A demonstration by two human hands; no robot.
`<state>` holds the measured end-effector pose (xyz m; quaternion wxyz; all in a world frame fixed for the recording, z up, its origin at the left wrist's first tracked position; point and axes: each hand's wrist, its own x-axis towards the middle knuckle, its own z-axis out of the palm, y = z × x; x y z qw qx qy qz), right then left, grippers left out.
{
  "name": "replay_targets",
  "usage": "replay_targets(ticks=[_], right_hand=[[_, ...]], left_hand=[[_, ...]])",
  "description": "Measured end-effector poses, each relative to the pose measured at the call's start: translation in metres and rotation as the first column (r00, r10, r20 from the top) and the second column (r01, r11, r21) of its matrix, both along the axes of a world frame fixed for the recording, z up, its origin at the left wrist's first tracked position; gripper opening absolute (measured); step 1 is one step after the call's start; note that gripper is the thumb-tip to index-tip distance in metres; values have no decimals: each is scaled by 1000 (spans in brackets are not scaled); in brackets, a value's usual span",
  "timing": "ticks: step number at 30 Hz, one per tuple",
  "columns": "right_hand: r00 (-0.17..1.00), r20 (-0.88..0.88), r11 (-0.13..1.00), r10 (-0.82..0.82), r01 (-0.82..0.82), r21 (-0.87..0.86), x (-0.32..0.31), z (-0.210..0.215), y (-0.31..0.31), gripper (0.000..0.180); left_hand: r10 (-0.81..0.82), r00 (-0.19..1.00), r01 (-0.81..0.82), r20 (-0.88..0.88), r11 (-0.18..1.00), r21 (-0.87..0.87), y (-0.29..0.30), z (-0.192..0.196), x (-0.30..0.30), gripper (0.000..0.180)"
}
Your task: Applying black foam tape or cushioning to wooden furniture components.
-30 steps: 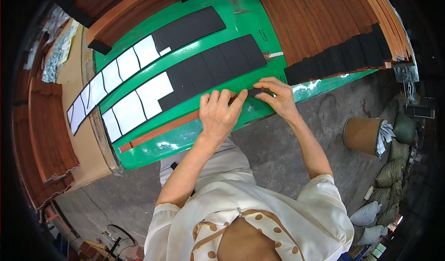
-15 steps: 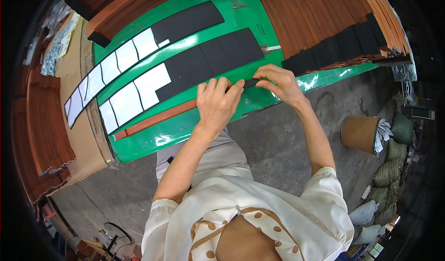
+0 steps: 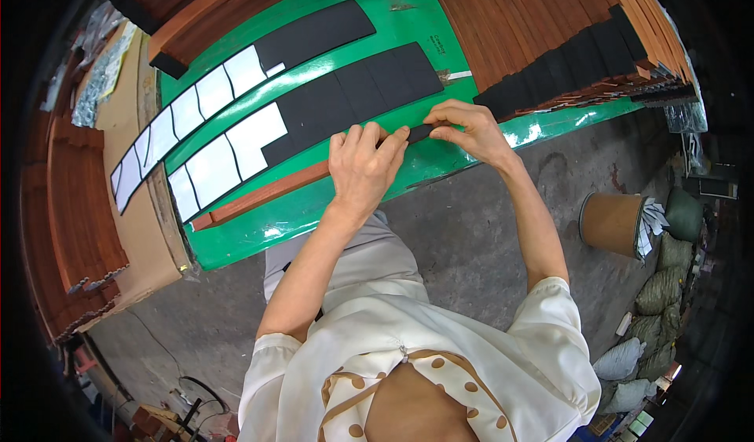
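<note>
A reddish-brown wooden strip [image 3: 267, 197] lies along the near side of the green tabletop [image 3: 306, 230]. My left hand [image 3: 363, 167] is closed over its right part, fingertips pressing beside a small black piece [image 3: 419, 133] at that end. Thumb and bent fingers of my right hand [image 3: 471, 132] pinch the far tip of this black piece, which looks wrapped around the strip; the fingers hide some of it. Just beyond my hands is a black sheet [image 3: 361, 89] cut into sections, with white pieces [image 3: 247, 144] at its left. Farther back lies a similar black sheet [image 3: 314, 34].
Stacked brown wooden strips with black ends [image 3: 518, 34] fill the table's right side. More stacks stand at the back [image 3: 228, 18] and far left [image 3: 82, 206]. On the floor at right, a brown bin [image 3: 611, 224] holds white scraps, near several sacks [image 3: 660, 293].
Both hands have shifted slightly left with the strip's end. My right fingers have closed a little on the black piece. The sheets look much the same.
</note>
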<state>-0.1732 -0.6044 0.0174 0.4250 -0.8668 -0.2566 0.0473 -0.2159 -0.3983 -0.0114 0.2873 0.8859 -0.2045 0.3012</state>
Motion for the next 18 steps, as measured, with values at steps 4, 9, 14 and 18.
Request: replay_targets(ticks=[4, 9, 14, 18], right_hand=[[1000, -27, 1000, -4, 4, 30, 1, -2, -1, 20], [1000, -13, 999, 3, -2, 33, 0, -4, -2, 20], [1000, 22, 999, -1, 0, 41, 0, -9, -4, 20], [998, -44, 996, -55, 58, 74, -4, -10, 0, 19]], left_hand=[[1, 1000, -1, 3, 1000, 10, 0, 0, 0, 21], [4, 1000, -4, 11, 1000, 12, 0, -1, 0, 22], [4, 1000, -4, 4, 1000, 15, 0, -1, 0, 22], [6, 1000, -6, 17, 1000, 18, 1, -2, 1, 23]])
